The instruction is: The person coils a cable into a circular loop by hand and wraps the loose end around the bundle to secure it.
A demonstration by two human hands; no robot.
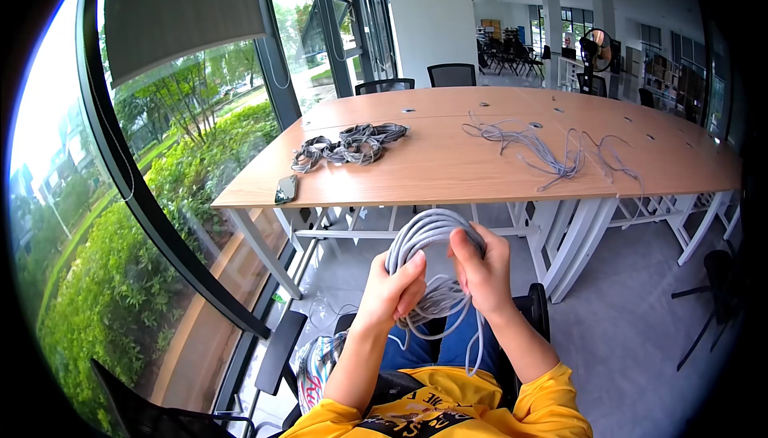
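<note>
A coil of grey cable (432,228) is held up above my lap, between both hands. My left hand (394,288) is wrapped round the coil's left side, thumb lying over the strands. On the right side, my right hand (484,266) grips the loops with its thumb raised against them. The lower loops and a loose end of the cable hang down over my jeans. Where the fingers go behind the coil, they are hidden.
Coiled cables (352,146) lie on the wooden table (416,186) at left, near a phone (286,189). Loose grey cables (552,158) spread over its right part, some drooping past the edge. Chair armrests (282,350) flank me. Tall windows are at left; a fan (596,50) stands behind.
</note>
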